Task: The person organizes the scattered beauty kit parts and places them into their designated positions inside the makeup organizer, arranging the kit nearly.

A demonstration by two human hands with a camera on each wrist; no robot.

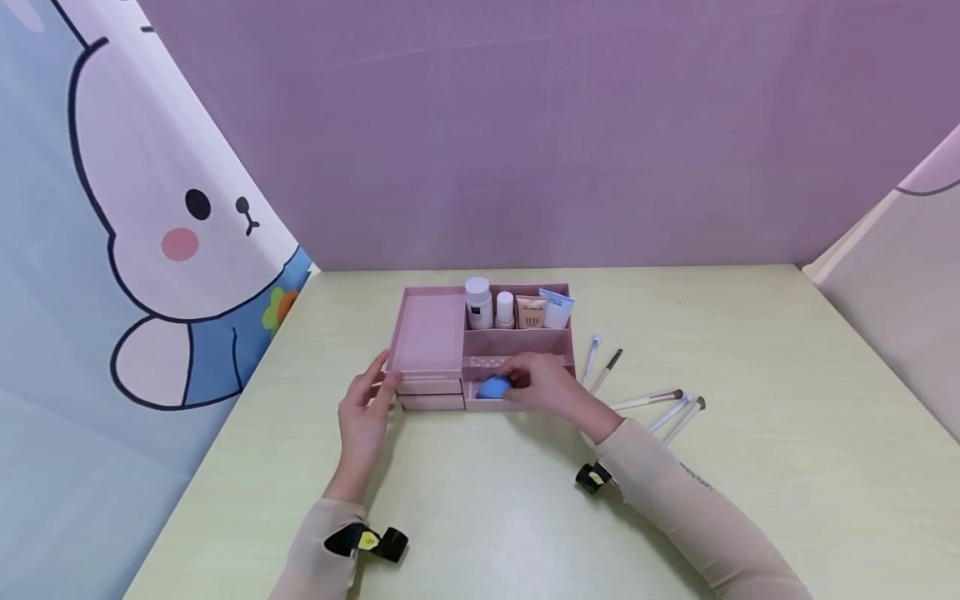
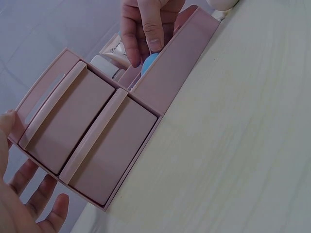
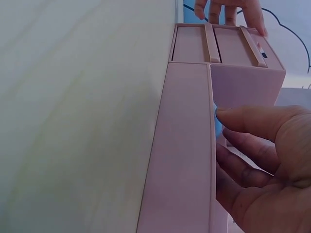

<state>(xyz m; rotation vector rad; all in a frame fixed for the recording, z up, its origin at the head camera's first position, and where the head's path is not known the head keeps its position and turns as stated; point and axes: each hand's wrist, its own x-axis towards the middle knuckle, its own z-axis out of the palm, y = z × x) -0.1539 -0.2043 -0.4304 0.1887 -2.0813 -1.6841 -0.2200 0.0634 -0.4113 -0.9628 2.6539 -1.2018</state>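
A pink cosmetics organizer (image 1: 427, 329) stands on the table, its two drawers (image 2: 73, 124) pushed in. In its front right compartment is a blue makeup sponge (image 1: 493, 387). My right hand (image 1: 543, 383) reaches in from the right and pinches the sponge between thumb and fingers; the sponge is mostly hidden in the right wrist view. My left hand (image 1: 365, 417) rests against the organizer's left side, thumb at the top front edge and the other fingers spread along the side wall.
The organizer's back compartment holds a white bottle (image 1: 478, 305), a smaller bottle (image 1: 505, 312), a BB cream tube (image 1: 531, 312) and a light blue tube (image 1: 557, 309). Several makeup brushes (image 1: 647, 401) lie on the table to the right. A purple backdrop (image 1: 555, 142) rises behind.
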